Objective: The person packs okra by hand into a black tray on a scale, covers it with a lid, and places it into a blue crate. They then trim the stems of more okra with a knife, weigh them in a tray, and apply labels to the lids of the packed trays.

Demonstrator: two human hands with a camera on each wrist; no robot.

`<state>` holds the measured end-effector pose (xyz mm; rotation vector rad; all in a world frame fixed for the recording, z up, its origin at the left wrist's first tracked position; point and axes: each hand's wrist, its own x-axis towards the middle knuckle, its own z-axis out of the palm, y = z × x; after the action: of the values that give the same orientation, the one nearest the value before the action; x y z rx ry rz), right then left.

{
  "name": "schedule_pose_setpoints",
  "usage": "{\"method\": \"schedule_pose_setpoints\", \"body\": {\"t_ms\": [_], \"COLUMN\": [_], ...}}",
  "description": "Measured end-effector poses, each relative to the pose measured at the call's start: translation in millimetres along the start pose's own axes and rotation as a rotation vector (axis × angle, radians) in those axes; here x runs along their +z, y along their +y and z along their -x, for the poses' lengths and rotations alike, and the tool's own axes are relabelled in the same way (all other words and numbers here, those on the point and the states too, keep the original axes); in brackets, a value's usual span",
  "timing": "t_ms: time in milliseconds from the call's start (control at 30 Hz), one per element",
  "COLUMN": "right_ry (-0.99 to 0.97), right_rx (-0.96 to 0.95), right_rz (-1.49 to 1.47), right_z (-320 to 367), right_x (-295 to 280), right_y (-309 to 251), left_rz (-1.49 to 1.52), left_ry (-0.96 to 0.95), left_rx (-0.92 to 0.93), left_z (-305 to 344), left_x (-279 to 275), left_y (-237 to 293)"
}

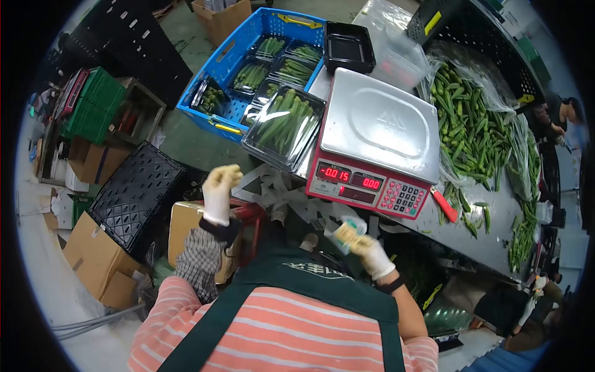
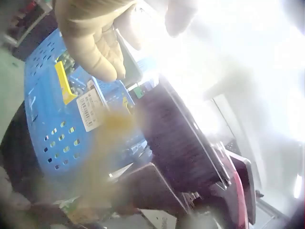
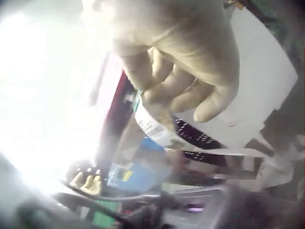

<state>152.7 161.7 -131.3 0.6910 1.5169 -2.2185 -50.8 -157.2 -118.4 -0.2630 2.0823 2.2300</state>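
My right hand [image 1: 372, 253], in a pale glove, pinches a small printed label [image 1: 349, 234] with a green edge. Seen from the right wrist, the label [image 3: 153, 126] curves below the fingertips and shows a barcode. My left hand [image 1: 220, 189], also gloved, is raised with loosely bent fingers and holds nothing. A clear-lidded tray of okra [image 1: 285, 127] stands between my hands and the blue crate, at the left edge of the red scale [image 1: 372, 192]. The scale's steel pan [image 1: 381, 121] carries nothing, and its display reads -0.015.
A blue crate [image 1: 214, 127] holds several packed okra trays. Black empty trays [image 1: 349, 46] stand behind the scale. Loose okra [image 1: 462, 118] lies heaped at the right, near a red-handled tool [image 1: 444, 204]. White paper strips [image 1: 273, 186] hang below the table edge.
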Motion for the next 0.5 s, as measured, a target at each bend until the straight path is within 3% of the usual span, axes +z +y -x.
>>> {"method": "schedule_pose_setpoints", "body": {"t_ms": [67,100,167,233,300,367,433,500], "right_ry": [-0.108,-0.11,-0.15,-0.251,-0.306,-0.332,-0.331,-0.256], "right_rx": [0.105,0.119,-0.196,-0.191,-0.189,-0.129,-0.29,-0.542], "right_rz": [0.199,0.196,0.294,0.316,0.303,0.265,0.663,0.936], "right_z": [22.7,25.4,22.0,14.3,10.4,12.9,15.5,16.6], "right_x": [21.1,31.0,48.1,58.8,72.7,87.7,100.5,100.6], "right_y": [-13.4,-30.1,-64.1,-97.6,-121.5,-138.7,-161.3,-186.7], "left_rz": [-0.129,-0.2,-0.292,-0.362,-0.096,0.059,0.275,0.053], "left_ry": [-0.287,-0.547,-0.896,-0.919,-0.823,-0.858,-0.822,-0.7], "left_rx": [0.063,0.158,0.275,0.509,0.453,0.466,0.076,0.193], "left_z": [40.1,53.4,76.9,78.8,73.8,67.4,76.4,72.8], "left_x": [21.9,32.0,63.3,89.2,102.1,103.4,96.7,81.7], "left_y": [20.9,21.5,36.1,53.1,63.0,78.8,99.0,105.4]}}
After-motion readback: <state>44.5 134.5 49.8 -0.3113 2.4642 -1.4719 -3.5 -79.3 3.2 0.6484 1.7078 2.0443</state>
